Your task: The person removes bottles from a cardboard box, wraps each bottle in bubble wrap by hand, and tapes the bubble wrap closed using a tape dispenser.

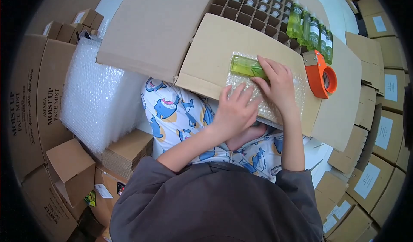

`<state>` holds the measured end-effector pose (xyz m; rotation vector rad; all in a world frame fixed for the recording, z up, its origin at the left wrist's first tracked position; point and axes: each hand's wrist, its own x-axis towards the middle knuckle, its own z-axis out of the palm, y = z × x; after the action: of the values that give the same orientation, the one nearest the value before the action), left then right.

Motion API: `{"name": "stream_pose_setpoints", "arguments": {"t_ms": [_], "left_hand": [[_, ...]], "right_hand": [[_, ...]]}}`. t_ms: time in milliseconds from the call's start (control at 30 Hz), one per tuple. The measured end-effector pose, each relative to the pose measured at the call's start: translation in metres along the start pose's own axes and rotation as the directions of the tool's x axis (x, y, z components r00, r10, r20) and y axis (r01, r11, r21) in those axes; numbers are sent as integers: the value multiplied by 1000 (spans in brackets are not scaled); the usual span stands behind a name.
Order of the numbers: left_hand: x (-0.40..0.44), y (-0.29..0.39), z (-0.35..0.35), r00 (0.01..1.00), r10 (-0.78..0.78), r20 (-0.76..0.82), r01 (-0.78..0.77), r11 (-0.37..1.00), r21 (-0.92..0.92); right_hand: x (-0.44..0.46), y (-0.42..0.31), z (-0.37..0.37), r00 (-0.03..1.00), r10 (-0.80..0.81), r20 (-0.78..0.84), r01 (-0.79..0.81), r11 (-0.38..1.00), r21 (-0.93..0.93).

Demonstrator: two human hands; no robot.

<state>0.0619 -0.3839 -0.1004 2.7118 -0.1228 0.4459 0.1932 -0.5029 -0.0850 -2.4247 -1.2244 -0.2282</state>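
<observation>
A bottle of clear green liquid (pixel 243 66) lies on its side on a sheet of bubble wrap (pixel 269 103), which is spread over a cardboard flap (pixel 211 55). My right hand (pixel 278 82) grips the bottle's right end, with fingers above and thumb below, hiding that end. Just below the bottle, my left hand (pixel 238 110) rests with its fingers apart at the near edge of the wrap. An orange tape dispenser (pixel 316 77) with a roll of tape lies to the right of my right hand.
Behind the flap, a divided carton (pixel 245 19) holds several bottles upright. More green bottles (pixel 314 34) lie along its right side. A bubble wrap stack (pixel 92 87) stands at left, above folded cardboard (pixel 130 151). Labelled boxes (pixel 384 132) line the right side.
</observation>
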Motion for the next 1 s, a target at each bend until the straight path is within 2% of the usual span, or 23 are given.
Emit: {"name": "stream_pose_setpoints", "arguments": {"t_ms": [67,167,233,267,367,400,500,533,633,667,767,800,900,1000], "left_hand": [[15,-22,-13,998,-16,-65,12,998,-59],[59,-69,-34,986,-62,-154,57,998,-34],[89,-94,-35,993,119,-19,-120,962,-247],[101,-100,-31,992,127,-20,-128,961,-246],[124,-111,-15,892,304,333,-189,922,-337],[130,-112,-12,889,309,337,-191,921,-339],[143,-109,-10,764,228,604,48,913,-405],[146,-107,-10,763,227,605,49,913,-405],[153,-101,-13,633,214,744,64,943,-327],[152,-101,-13,631,213,746,65,943,-325],[148,-100,-15,777,307,549,-211,950,-232],[149,-99,-16,776,307,551,-210,950,-232],[155,-95,-21,693,282,664,-68,942,-329],[150,-93,-22,738,236,633,7,934,-356]], "right_hand": [[-1,-1,0,1000,-1,1,1,1000,-15],[-3,-3,0,1000,5,-9,-5,999,-33],[-3,-4,0,1000,-7,-18,7,999,-39],[-3,-6,-1,1000,-4,-25,3,999,-42],[-4,-8,-4,999,30,30,-30,1000,-3],[-6,-7,-3,999,37,29,-37,999,-2],[-7,0,5,996,-59,-66,57,998,-34],[-7,2,6,996,-58,-64,56,998,-33],[-7,3,5,996,-75,-40,73,996,-44],[-7,3,5,996,-74,-40,72,997,-42],[-6,1,2,998,-29,-59,34,995,90],[-7,1,1,998,-28,-59,33,995,91],[-8,-1,1,993,94,-73,-76,974,214],[-6,0,-1,989,115,-88,-101,984,145]]}}
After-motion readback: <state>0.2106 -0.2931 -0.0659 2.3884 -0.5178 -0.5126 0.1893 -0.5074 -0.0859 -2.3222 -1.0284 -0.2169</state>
